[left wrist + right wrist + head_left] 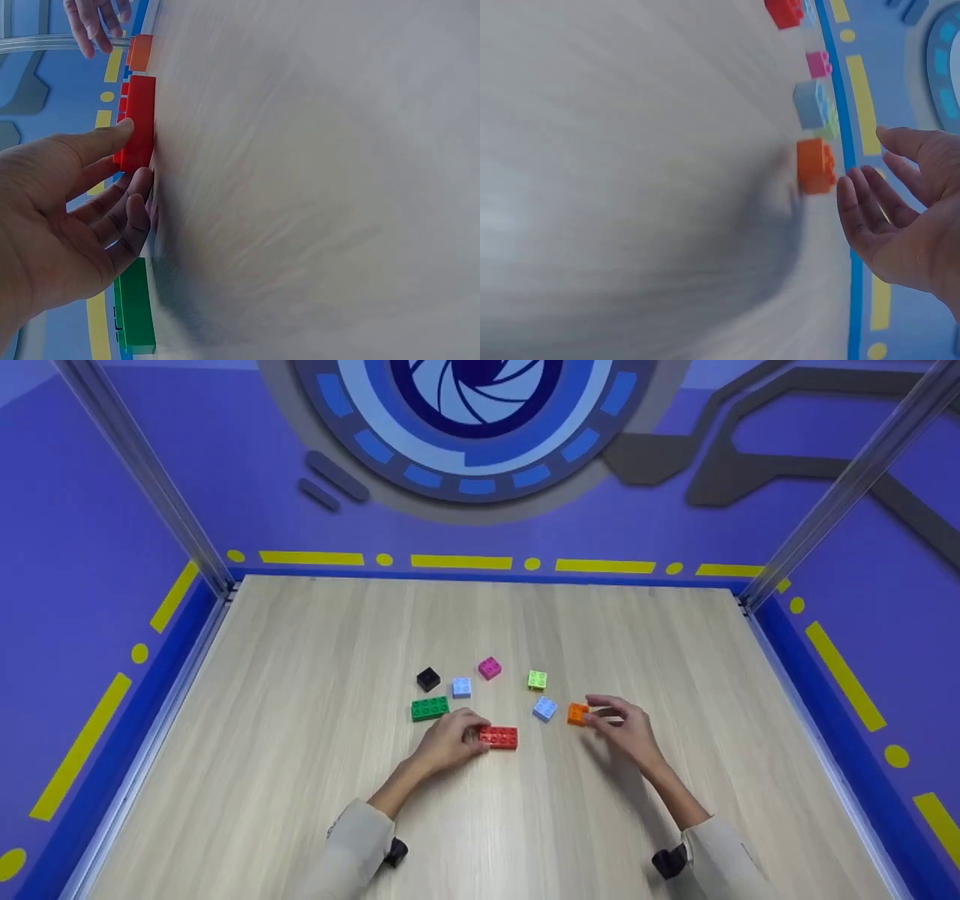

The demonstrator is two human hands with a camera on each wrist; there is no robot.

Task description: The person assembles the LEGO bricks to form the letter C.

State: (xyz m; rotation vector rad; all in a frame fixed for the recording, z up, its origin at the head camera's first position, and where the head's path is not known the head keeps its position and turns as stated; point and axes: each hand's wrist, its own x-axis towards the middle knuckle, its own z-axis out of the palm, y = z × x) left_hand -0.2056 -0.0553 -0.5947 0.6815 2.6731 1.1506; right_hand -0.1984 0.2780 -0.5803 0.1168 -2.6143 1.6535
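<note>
A long red building brick point(499, 737) lies studs up on the table, and my left hand point(451, 741) pinches its left end between thumb and forefinger. The left wrist view shows the thumb point(112, 142) against the side of that brick. My right hand point(627, 731) is at the right of a small orange brick point(577, 714), its fingers spread and loosely bent. In the right wrist view the fingertips point(845, 187) are close to the orange brick's studs, with nothing between them and the thumb. Just beyond the left hand is a long green brick point(430, 709).
Several small square bricks lie farther back: black point(428, 679), light blue point(461, 688), pink point(490, 667), lime green point(537, 680) and a second light blue one point(544, 709). Blue printed walls point(480, 536) enclose the wooden table point(337, 645) at the back and sides.
</note>
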